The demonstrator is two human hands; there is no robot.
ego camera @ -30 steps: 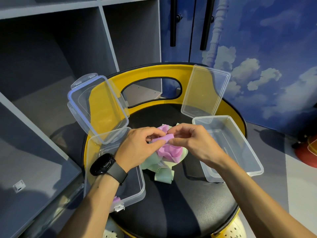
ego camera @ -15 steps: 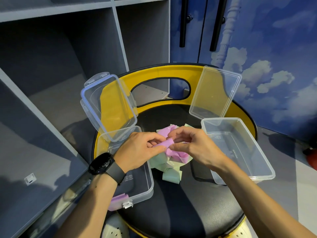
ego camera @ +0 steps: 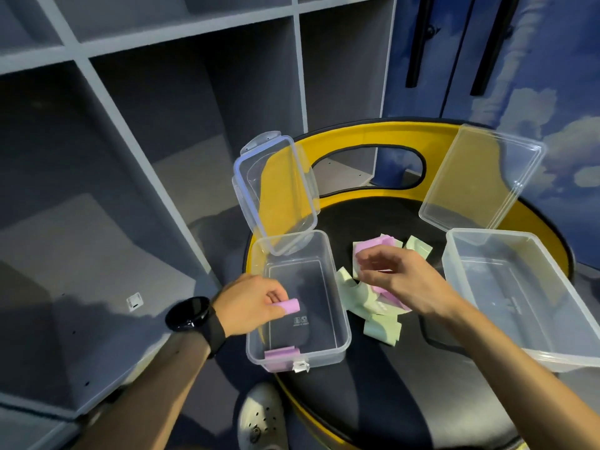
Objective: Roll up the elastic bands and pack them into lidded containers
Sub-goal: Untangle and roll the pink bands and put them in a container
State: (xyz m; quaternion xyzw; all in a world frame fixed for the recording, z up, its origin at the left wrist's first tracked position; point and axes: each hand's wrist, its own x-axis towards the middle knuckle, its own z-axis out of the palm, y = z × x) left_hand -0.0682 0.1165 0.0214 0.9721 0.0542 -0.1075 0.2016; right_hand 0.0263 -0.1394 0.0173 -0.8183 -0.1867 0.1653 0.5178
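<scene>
My left hand (ego camera: pixel 248 303) holds a rolled pink band (ego camera: pixel 288 306) over the left clear container (ego camera: pixel 337 319), whose lid (ego camera: pixel 276 193) stands up behind it. Another rolled pink band (ego camera: pixel 281 354) lies at that container's near end. My right hand (ego camera: pixel 394 277) hovers with fingers apart over a loose pile of pink and pale green bands (ego camera: pixel 373 306) on the black seat. The right clear container (ego camera: pixel 519 297) holds nothing, and its lid (ego camera: pixel 480 177) leans against the yellow backrest.
Everything sits on a round black stool seat (ego camera: pixel 389 384) with a yellow backrest (ego camera: pixel 367 134). Grey cubby shelves (ego camera: pixel 146 125) fill the left side. A blue cloud-painted wall (ego camera: pixel 552 92) stands behind. A light shoe (ego camera: pixel 263 417) shows below the seat.
The two hands, which were rolling a pink band together over the pile, have parted. My left hand carried the finished roll left over the left container; my right hand let go and opened.
</scene>
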